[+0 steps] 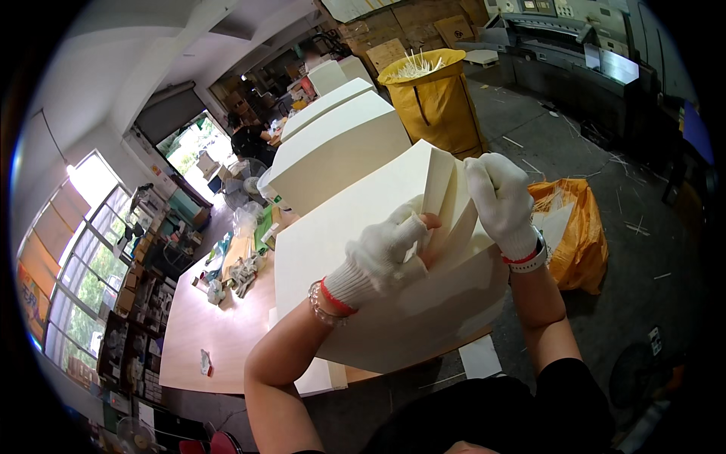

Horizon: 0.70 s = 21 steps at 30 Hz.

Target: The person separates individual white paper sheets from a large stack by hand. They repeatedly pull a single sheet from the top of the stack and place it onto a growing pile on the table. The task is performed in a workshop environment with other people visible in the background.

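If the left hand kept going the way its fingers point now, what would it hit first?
Probably the lifted cream sheets: the left hand points up and right into the fanned corner of the paper stack, with the right hand just beyond gripping those sheets. Depth is hard to judge.

Matt cream paper stack [378,250], white knitted cloth gloves [499,200], smooth pale wooden tabletop [204,333].

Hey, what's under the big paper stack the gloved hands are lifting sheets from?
The paper stack rests on a wooden table, whose edge shows below it. Loose white sheets stick out underneath. Anything else under the stack is covered.
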Available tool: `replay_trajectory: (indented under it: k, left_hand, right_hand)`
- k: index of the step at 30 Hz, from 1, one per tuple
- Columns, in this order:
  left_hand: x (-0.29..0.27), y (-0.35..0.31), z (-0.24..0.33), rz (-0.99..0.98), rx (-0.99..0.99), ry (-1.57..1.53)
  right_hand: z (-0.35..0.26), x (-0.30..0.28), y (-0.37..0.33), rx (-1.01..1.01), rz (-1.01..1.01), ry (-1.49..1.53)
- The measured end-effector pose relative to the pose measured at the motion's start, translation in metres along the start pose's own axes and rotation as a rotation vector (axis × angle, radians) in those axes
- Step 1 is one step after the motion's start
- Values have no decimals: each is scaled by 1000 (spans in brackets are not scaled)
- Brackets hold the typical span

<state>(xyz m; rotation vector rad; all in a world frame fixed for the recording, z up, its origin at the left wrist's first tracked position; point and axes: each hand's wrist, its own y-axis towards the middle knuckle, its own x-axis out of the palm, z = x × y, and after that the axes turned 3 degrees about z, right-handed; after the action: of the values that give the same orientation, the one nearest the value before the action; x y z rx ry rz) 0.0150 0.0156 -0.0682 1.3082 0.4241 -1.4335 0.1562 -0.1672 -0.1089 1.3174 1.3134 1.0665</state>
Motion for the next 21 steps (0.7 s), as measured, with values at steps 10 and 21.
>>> replay_trajectory:
  k: [10, 21]
  left_hand:
    - [5, 1, 8, 139, 77, 77]
    - [1, 4, 15, 89, 27, 86]
  right_hand:
    - [-5, -1, -1, 81, -5, 97]
    - [1, -1, -4, 26, -11, 26]
